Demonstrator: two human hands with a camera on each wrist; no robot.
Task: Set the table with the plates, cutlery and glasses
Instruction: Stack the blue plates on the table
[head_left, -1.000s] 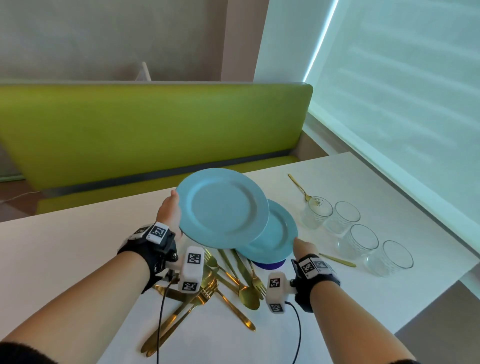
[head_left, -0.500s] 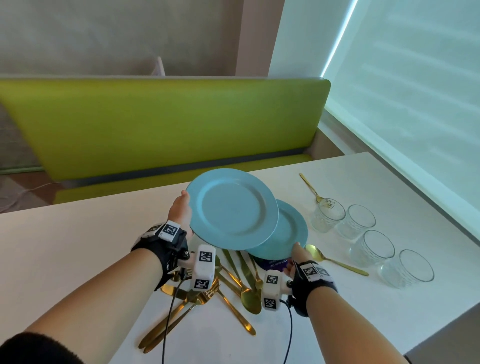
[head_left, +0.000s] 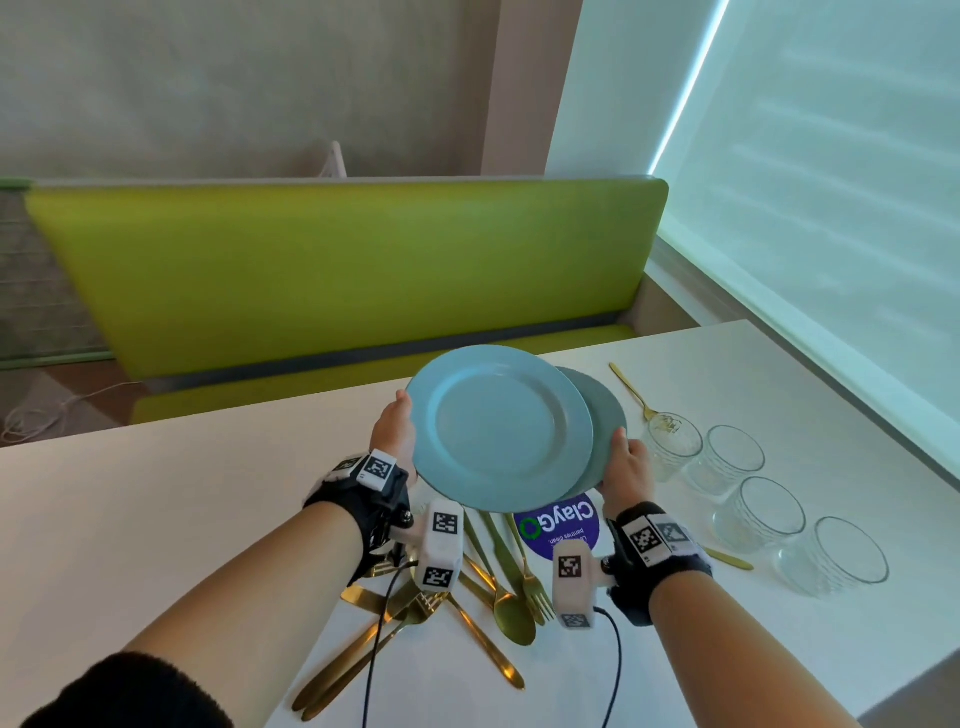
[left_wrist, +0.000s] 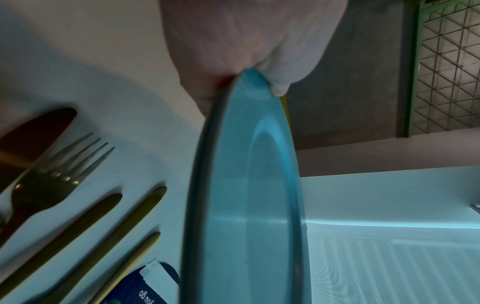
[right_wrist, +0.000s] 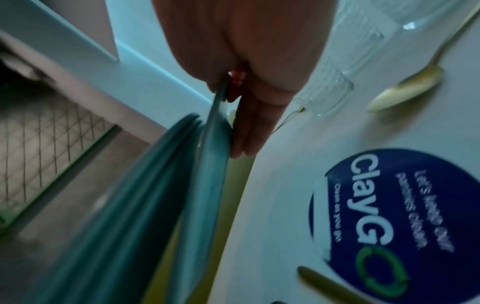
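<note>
Blue plates fill both hands, lifted clear of the white table (head_left: 156, 493). The left hand (head_left: 394, 434) pinches the rim of the near plate (head_left: 496, 428), thumb on its face and fingers behind, as the left wrist view shows. The right hand (head_left: 626, 467) grips the edge of the far plate (head_left: 605, 415), fingers flat along its underside, thumb over the rim. That plate sits mostly hidden behind the near one, and the two overlap between the hands; whether they touch I cannot tell.

Each plate hangs from a single edge grip and tilts toward the person, so a slack pinch could probably let one swing down or slip. Directly below the hands lies a heap of gold cutlery (head_left: 467, 587) and a round blue sticker (head_left: 558, 525); a dropped plate would land on the forks and knives and scatter them. Just beyond the right hand stand four clear glasses (head_left: 727, 457) in a row, one with a gold spoon (head_left: 636, 395) beside it. A wide sweep of the far plate toward that side could clip the nearest glass and tip it. Pulling the plates apart carelessly could also knock rim against rim.
</note>
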